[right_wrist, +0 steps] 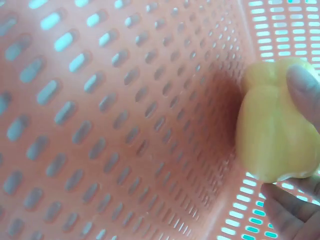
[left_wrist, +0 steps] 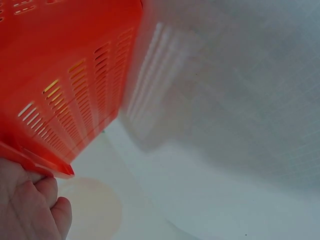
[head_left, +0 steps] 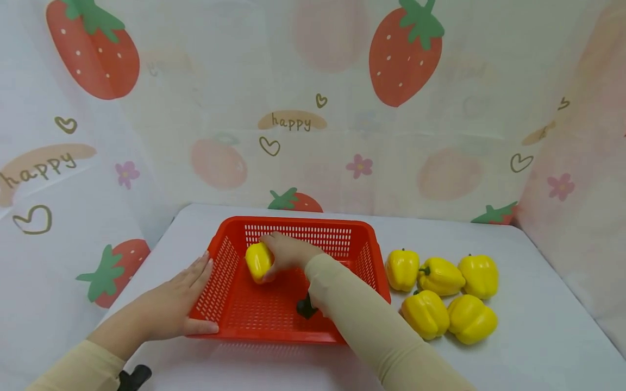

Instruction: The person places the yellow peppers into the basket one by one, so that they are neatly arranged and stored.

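Note:
Inside a red slotted plastic basket (head_left: 264,334), my right hand (head_left: 288,251) grips a yellow bell pepper (head_left: 258,263) near the left part. In the right wrist view the thumb lies on the bell pepper (right_wrist: 270,125), with fingers (right_wrist: 287,212) at its lower end, beside the slotted wall. My left hand (head_left: 178,301) rests against the basket's left side, its fingers at the left rim and its thumb along the front corner. From the left wrist, part of that hand (left_wrist: 25,207) shows touching the rim.
Right of the basket, several yellow bell peppers lie grouped on the white table (head_left: 543,326), a stemmed one (head_left: 442,276) among them. A strawberry-printed cloth (head_left: 391,136) hangs behind the table and along both sides.

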Available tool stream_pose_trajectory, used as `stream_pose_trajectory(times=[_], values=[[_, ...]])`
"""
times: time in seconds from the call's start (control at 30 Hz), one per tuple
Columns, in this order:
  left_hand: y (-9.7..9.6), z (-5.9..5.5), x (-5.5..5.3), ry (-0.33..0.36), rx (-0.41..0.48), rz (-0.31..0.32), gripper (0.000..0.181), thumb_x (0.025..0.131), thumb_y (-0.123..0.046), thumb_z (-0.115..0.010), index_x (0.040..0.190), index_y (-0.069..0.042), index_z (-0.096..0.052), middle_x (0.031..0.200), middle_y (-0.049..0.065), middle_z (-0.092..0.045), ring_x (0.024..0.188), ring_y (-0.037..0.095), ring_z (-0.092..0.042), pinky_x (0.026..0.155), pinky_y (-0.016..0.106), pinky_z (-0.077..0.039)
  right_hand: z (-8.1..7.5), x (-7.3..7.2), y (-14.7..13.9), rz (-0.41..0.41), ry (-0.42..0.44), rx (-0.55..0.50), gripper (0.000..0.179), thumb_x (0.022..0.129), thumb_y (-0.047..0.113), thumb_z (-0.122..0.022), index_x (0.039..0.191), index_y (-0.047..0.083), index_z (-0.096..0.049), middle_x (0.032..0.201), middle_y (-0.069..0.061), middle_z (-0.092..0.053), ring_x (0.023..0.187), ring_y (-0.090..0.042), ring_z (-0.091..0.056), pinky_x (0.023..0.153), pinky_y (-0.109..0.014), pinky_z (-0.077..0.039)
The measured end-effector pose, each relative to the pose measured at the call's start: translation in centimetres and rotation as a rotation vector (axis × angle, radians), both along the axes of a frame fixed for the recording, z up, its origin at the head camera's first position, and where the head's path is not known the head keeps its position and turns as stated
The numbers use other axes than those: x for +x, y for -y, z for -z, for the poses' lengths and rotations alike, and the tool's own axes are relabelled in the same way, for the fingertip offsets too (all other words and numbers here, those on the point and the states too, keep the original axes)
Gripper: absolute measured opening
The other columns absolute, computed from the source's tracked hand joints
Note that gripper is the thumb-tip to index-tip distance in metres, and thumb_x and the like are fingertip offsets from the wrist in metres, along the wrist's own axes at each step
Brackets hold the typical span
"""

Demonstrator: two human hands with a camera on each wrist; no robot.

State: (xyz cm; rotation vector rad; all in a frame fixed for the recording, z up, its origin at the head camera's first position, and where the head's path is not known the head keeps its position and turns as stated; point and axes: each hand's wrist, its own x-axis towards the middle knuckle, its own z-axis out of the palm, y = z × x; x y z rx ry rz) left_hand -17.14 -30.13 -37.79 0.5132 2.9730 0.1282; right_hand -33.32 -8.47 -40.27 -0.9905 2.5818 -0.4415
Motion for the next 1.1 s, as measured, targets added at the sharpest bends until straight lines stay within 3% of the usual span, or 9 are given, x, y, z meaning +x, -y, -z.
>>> stream_pose_trajectory(times=[0.53, 0.87, 1.1], values=[[-0.03, 0.06, 0.11, 0.002, -0.005, 0.001, 0.12, 0.063, -0.08, -0.05, 0.145, 0.0, -0.014, 0.151, 0.019, -0.012, 0.135, 0.038, -0.02, 0.096, 0.055, -0.037, -0.03, 0.24, -0.7, 0.023, 0.054, -0.024, 0.09, 0.067, 0.042, -0.079, 0.141, 0.02, -0.032, 0.13, 0.0, -0.039, 0.11, -0.015, -0.042, 0.096, -0.035, -0.04], [0.08, 0.14, 0.14, -0.02, 0.006, 0.018, 0.12, 0.064, -0.08, -0.049, 0.145, 0.001, -0.014, 0.15, 0.02, -0.012, 0.135, 0.038, -0.019, 0.098, 0.054, -0.035, 0.26, 0.23, -0.09, 0.037, -0.051, 0.015, 0.086, 0.065, 0.046, -0.078, 0.136, 0.021, -0.037, 0.118, 0.001, -0.045, 0.101, -0.013, -0.045, 0.094, -0.032, -0.043], [0.06, 0.41, -0.06, -0.027, 0.005, 0.024, 0.119, 0.065, -0.079, -0.051, 0.145, 0.001, -0.013, 0.15, 0.019, -0.012, 0.135, 0.037, -0.019, 0.098, 0.054, -0.036, 0.17, 0.31, -0.1, 0.063, -0.048, 0.019, 0.086, 0.065, 0.045, -0.078, 0.136, 0.02, -0.036, 0.122, -0.001, -0.043, 0.102, -0.014, -0.045, 0.093, -0.033, -0.044]])
